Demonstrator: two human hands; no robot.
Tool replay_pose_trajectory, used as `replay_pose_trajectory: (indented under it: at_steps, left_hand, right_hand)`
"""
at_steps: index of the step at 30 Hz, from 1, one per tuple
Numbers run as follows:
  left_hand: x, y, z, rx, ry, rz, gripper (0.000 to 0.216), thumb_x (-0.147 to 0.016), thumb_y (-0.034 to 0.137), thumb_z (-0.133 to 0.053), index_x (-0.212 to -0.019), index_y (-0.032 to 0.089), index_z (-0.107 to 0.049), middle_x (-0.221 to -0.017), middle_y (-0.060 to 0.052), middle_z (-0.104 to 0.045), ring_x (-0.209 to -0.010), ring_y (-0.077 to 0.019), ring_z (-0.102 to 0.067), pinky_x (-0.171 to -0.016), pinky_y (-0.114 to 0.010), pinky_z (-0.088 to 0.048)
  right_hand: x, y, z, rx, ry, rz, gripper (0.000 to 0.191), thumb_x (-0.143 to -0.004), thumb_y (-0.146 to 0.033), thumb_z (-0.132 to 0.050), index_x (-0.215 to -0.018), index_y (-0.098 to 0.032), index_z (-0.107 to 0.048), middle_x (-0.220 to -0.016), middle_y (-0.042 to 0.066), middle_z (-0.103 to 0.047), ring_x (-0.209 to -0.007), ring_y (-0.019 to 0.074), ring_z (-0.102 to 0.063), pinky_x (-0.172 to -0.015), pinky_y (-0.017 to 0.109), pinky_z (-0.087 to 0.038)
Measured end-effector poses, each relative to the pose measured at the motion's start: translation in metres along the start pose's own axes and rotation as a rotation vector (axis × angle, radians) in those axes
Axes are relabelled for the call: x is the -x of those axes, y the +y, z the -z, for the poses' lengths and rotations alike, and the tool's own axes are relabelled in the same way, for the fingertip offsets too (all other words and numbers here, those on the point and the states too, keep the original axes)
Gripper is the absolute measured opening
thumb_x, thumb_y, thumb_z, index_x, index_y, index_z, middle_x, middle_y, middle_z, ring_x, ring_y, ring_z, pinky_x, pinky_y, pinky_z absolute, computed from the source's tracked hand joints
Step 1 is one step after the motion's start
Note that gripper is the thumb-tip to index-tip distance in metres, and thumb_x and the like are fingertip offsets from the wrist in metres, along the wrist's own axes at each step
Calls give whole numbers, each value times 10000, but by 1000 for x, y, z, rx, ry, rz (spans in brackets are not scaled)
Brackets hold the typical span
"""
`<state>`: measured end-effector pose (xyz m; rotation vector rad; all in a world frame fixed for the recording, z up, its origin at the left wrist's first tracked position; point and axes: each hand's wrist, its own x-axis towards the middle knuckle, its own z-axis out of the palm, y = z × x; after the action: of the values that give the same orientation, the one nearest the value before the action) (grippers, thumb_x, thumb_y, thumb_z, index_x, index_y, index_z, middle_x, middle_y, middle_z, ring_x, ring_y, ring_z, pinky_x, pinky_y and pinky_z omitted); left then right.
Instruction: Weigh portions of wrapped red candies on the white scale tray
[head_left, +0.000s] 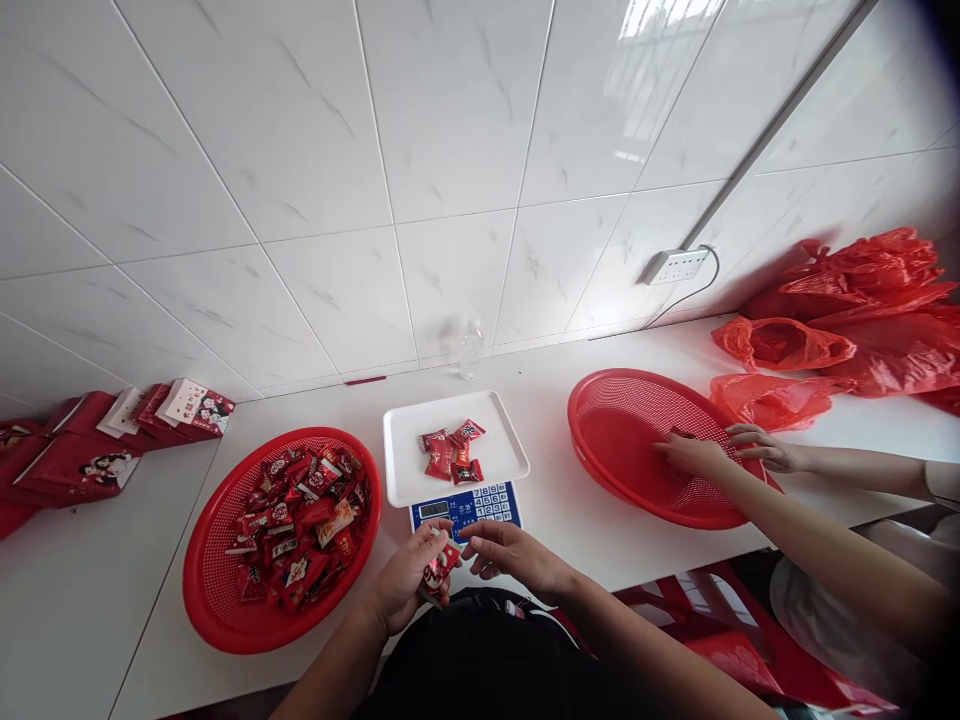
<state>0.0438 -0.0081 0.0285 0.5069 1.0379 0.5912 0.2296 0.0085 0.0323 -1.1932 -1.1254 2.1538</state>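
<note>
- Left hand: fingers closed round a small red-and-white printed packet, held up just in front of the scale.
- Right hand: fingers loosely curled and parted, tips beside the packet; cannot tell if they touch it.
- Co-worker's two hands, at right: one reaching inside a red perforated basket, the other at its rim.
- White tabletop against marbled wall tiles; power strip on wall, red plastic bags below, to its right.
- Counts: one blue digital scale, one white tray bearing about five wrapped sweets, one clear bottle, two baskets. Left basket: wrapped sweets heaped, uncountable.
</note>
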Motion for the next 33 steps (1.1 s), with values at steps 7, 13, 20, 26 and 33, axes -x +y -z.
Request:
replay_pose_trajectory:
  at_steps: [7,13,20,26,33]
  left_hand:
    - [4,9,-17,-202,-4,-32,516,-762,477,-521,-1181,230,-350,-736,21,-550,-510,-89,-532,-514,-258,-452]
    - [5,10,-14,-152,-48,-44,380,-730,455,-583,-993,198,-490,-824,-14,-573,-642,-100,-561,-650,-294,-475]
    - [3,4,-7,-144,39,-70,353,-695,478,-614,-854,172,-540,-723,2,-538,-611,-82,-494,-576,-243,-451]
    - [4,4,-8,-128,86,-55,362,-686,464,-628,-902,181,-559,-745,2,-553,-622,-90,-521,-604,-261,-459]
    - [-1,0,-6,-22,153,-45,379,-676,502,-620,-840,173,-527,-665,17,-561,-561,-86,-525,-572,-247,-446]
  right_hand:
    - [-8,-2,-10,163,-10,41,442,-617,-573,-645,-754,-160,-567,-654,-27,-543,-571,88,-489,-570,247,-391]
    - [-12,1,-8,96,139,105,422,-589,-548,-674,-643,-173,-488,-551,-52,-490,-527,81,-442,-540,240,-355]
    - [-10,3,-5,-70,170,42,412,-591,-527,-679,-674,-170,-490,-566,-49,-514,-533,80,-464,-567,244,-351]
    - [-9,4,-2,-109,136,2,389,-591,-489,-692,-693,-161,-509,-606,-37,-551,-540,79,-487,-586,249,-358]
    - [-8,7,-2,-74,108,-29,384,-586,-494,-683,-673,-158,-518,-612,-29,-559,-549,83,-494,-580,248,-365]
